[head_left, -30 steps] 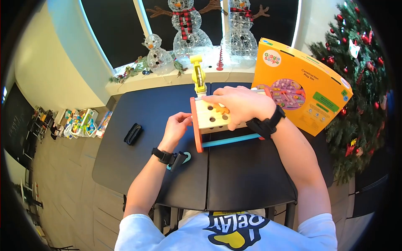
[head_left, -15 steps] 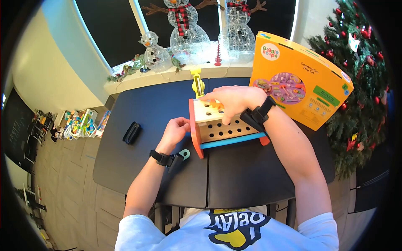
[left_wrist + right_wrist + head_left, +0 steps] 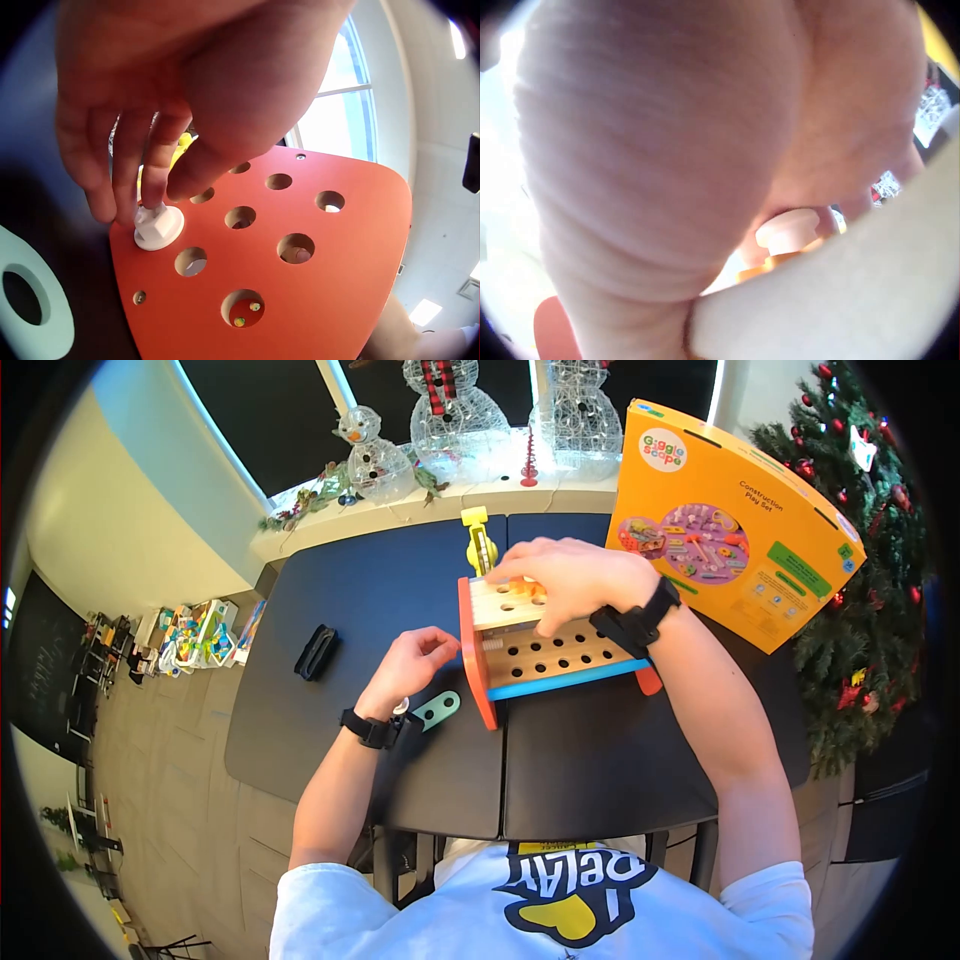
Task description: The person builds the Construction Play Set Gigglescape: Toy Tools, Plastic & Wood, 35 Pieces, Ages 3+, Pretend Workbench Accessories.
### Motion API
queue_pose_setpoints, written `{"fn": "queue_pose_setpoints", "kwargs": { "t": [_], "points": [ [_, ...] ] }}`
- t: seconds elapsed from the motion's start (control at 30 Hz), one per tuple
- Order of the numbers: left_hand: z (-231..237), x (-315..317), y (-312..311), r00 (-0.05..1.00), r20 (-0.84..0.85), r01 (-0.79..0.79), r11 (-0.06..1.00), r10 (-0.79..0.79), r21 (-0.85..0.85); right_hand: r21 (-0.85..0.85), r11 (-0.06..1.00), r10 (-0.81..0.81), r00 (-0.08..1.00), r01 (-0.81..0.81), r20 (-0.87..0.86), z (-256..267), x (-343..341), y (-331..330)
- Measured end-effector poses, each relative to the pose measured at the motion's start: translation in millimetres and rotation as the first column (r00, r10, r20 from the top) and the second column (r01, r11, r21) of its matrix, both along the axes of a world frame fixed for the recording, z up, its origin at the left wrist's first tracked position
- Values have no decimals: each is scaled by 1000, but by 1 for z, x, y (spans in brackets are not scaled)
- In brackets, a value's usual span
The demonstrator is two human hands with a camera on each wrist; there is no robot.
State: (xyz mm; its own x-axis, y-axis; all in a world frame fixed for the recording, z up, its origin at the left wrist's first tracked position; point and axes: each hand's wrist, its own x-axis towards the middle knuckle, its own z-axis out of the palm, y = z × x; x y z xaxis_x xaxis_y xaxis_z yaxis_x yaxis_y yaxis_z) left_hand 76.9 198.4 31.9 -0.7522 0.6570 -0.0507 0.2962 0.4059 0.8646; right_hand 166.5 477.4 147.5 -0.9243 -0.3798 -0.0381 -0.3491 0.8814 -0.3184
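A wooden toy bench (image 3: 555,655) with red side panels and a blue bar stands on the black table. My right hand (image 3: 590,582) lies over its top, fingers at the far left corner and thumb at the near edge, gripping it. Under that palm are an orange gear (image 3: 522,589) and a pale round peg head (image 3: 787,229). At the left end my left hand (image 3: 408,665) has thumb and fingers bent together, fingertips at a white hexagonal nut (image 3: 157,226) on the red panel (image 3: 330,285). A yellow-green piece (image 3: 480,545) rises from the bench's far left corner.
A light green holed strip (image 3: 437,710) lies by my left wrist, and a black case (image 3: 317,653) farther left. An orange box (image 3: 730,520) stands behind on the right. Beyond the table (image 3: 340,590) is a windowsill with snowman figures.
The bench has tilted so that its holed front shows in the head view. More of the green strip shows beside my left wrist. My hands keep nearly the same places on the bench.
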Motion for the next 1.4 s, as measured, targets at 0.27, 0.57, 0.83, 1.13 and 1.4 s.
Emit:
{"fn": "queue_pose_setpoints", "kwargs": {
  "t": [0.27, 0.57, 0.83, 1.13, 1.4],
  "points": [
    [27, 3, -61, 868, -457, -41, 889, -195, -457, -29, 996, 54, 859, -80, -509, -3, 42, -14],
    [16, 11, -74, 853, -443, -4, 846, -275, -533, -221, 973, -96, 766, -62, -636, -7, 67, -32],
    [86, 53, -35, 878, -469, -46, 991, 102, 129, -335, 928, -74, 801, -163, -594, -11, 73, -48],
    [97, 65, 7, 919, -388, 160, 842, 62, 515, -826, 557, -226, 940, -89, -253, -15, 76, -80],
    [92, 71, 27, 848, -521, 158, 892, 97, 424, -980, 175, -203, 971, -94, -129, -32, 72, -73]
  ]
}}
